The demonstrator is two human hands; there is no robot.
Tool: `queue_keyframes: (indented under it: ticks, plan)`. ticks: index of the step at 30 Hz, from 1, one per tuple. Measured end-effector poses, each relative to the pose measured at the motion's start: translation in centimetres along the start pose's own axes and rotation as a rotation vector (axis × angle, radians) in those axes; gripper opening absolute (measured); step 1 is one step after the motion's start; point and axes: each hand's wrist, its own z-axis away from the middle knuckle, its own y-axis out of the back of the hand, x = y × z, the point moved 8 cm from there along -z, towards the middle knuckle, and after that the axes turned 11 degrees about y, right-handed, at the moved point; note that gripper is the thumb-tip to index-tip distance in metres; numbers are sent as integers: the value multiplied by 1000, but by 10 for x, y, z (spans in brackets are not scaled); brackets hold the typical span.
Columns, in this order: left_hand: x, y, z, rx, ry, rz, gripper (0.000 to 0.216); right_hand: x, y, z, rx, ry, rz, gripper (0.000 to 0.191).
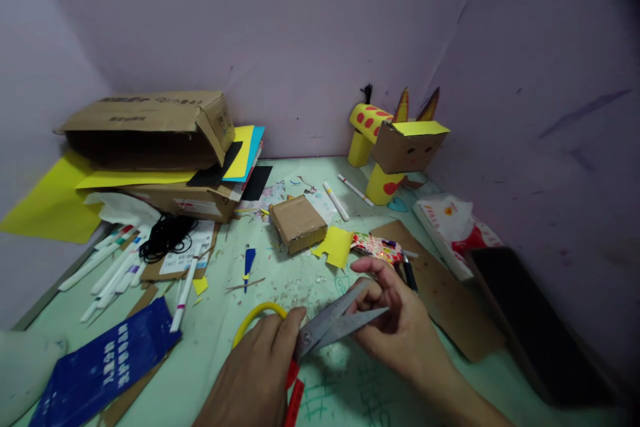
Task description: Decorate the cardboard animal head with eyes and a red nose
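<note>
- Over the green tabletop (215,323), the left hand (257,360) is gripping scissors (309,338), blades (363,322) parted.
- Beside them, the right hand (395,313) is sitting half-curled; whether it is holding anything, one cannot tell.
- Lying so close, that hand is risking a nick should the scissors snap together.

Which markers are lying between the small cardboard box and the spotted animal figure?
A white marker and a thinner one; the head view shows both between the small cardboard box and the spotted animal figure.

The left hand (255,370) grips; the right hand (395,317) curls.
</note>
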Motion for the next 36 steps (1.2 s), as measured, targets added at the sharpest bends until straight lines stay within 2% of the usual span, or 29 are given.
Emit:
queue_keyframes:
  ticks: [5, 14, 27, 36]
  plan:
    - [-4, -5, 0, -32, 28, 50, 61, 1, -1, -1, 4, -3, -55, 50]
    - [-7, -12, 3, 15, 43, 69, 61, 0, -2, -2, -5, -14, -102, 50]
    - [-6, -7, 4, 51, 33, 122, 57, -4, -4, -2, -17, -14, -86, 49]
    - [-11, -11, 5, 8, 19, 47, 55, -5, -5, -3, -124, -31, -32, 50]
